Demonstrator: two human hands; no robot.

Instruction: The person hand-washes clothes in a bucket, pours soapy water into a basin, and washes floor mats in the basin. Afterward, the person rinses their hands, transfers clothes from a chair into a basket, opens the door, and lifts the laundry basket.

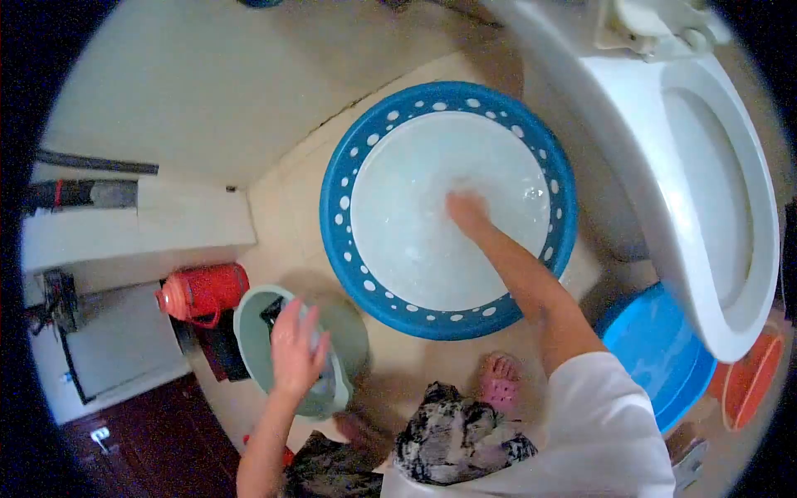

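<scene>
My right hand point(467, 209) reaches into the water of a large round blue basin point(340, 266) with white dots on its rim. Its fingers are blurred and partly under the surface, so their closing is hidden. Over a pale green bucket point(246, 328) is my left hand point(299, 344), somewhat smeared, with its fingers stretched apart. Dark and pale items point(271, 312) lie in that bucket beneath the hand; what they are, I cannot make out.
A red thermos flask point(207, 292) stands beside the green bucket. To the right are a white washbasin point(647, 166), a bright blue tub point(656, 357) and an orange basin point(751, 378). My foot in a pink clog point(500, 390) is just below the large basin.
</scene>
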